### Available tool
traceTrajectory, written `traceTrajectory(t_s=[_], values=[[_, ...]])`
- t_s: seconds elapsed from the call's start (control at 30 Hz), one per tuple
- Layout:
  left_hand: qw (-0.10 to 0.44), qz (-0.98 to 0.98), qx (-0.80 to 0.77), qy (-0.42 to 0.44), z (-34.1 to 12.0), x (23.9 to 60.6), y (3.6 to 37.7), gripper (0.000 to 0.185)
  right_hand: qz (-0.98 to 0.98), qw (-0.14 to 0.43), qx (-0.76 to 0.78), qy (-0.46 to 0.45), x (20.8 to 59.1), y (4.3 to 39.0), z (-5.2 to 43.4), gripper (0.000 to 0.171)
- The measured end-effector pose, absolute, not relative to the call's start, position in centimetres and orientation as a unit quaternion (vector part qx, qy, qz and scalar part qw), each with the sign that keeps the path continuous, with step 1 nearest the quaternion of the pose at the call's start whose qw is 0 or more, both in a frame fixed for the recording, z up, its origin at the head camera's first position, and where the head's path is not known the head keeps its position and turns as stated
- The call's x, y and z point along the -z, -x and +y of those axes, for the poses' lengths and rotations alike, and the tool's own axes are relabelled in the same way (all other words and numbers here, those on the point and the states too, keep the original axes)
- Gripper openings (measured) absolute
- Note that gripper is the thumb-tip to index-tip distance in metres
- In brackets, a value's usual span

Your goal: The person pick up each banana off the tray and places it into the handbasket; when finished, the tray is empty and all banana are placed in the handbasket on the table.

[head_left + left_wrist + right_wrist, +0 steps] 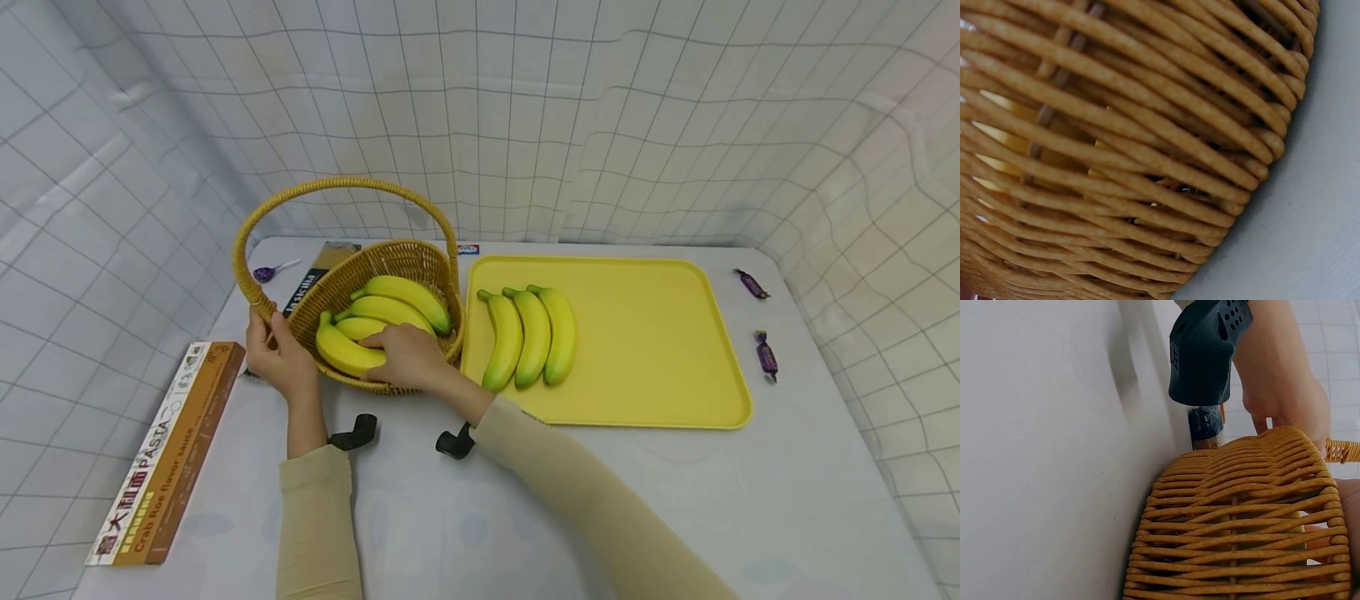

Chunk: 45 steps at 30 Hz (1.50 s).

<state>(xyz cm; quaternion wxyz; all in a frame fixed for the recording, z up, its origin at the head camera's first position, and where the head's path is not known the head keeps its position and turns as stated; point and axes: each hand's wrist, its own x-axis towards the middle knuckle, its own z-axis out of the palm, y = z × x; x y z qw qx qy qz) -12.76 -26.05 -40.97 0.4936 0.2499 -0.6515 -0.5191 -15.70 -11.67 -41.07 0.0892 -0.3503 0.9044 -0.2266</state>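
— On the pale grey table point(420, 517), what lies at your far left?

— A long pasta box point(168, 450) along the left edge. Behind it, near the back corner, a purple lollipop point(268, 271) and a dark packet point(318, 273) partly hidden by the basket.

— And your left hand?

— Your left hand point(277, 354) rests against the outside of the wicker basket point(420, 258), at the foot of its handle point(337, 185). Your fingers curl at the rim, though I cannot tell how firmly they grip. The left wrist view shows only weave at close range, with yellow showing through the gaps.

— The right hand?

— Your right hand point(405, 354) reaches over the near rim and lies on the bananas in the basket point(375, 321), fingers bent over the nearest one.

— Further right?

— A yellow tray point(660, 350) touches the basket's side, with a second bunch of three bananas point(528, 333) on its left part. Two purple sweets point(765, 354) lie right of the tray, apart from it.

— The room?

— White sheeting with a grid pattern hangs on all sides behind the table.
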Motion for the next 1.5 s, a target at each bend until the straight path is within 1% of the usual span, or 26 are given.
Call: traceTrajectory(t_s=[0.1, 0.33, 0.4, 0.53, 0.77, 1.0, 1.27, 1.5], values=[[0.494, -0.65, 0.519, -0.252, -26.1, 41.2, 12.8, 0.027, 0.903, 0.082, 0.229, 0.353, 41.2, 15.7, -11.7, 0.051], [0.489, -0.659, 0.513, -0.252, -28.0, 43.5, 13.9, 0.027, 0.896, 0.055, 0.244, 0.367, 41.3, 15.6, -11.4, 0.052], [0.489, -0.662, 0.512, -0.246, -28.3, 43.8, 14.0, 0.027, 0.891, 0.054, 0.259, 0.368, 41.3, 15.6, -11.2, 0.053], [0.489, -0.666, 0.512, -0.236, -28.4, 43.9, 13.8, 0.027, 0.875, 0.052, 0.326, 0.355, 41.2, 15.5, -10.7, 0.054], [0.488, -0.669, 0.511, -0.231, -28.4, 43.9, 13.8, 0.026, 0.824, 0.016, 0.455, 0.337, 40.8, 14.6, -8.9, 0.058], [0.48, -0.669, 0.515, -0.239, -28.2, 43.6, 13.7, 0.026, 0.79, 0.012, 0.525, 0.316, 40.5, 13.9, -5.5, 0.062], [0.496, -0.666, 0.512, -0.221, -28.3, 43.8, 13.7, 0.027, 0.798, -0.02, 0.533, 0.282, 40.4, 14.1, -0.9, 0.059], [0.494, -0.667, 0.512, -0.224, -28.2, 43.8, 13.7, 0.026, 0.809, -0.059, 0.533, 0.242, 40.4, 14.5, 3.8, 0.058]])
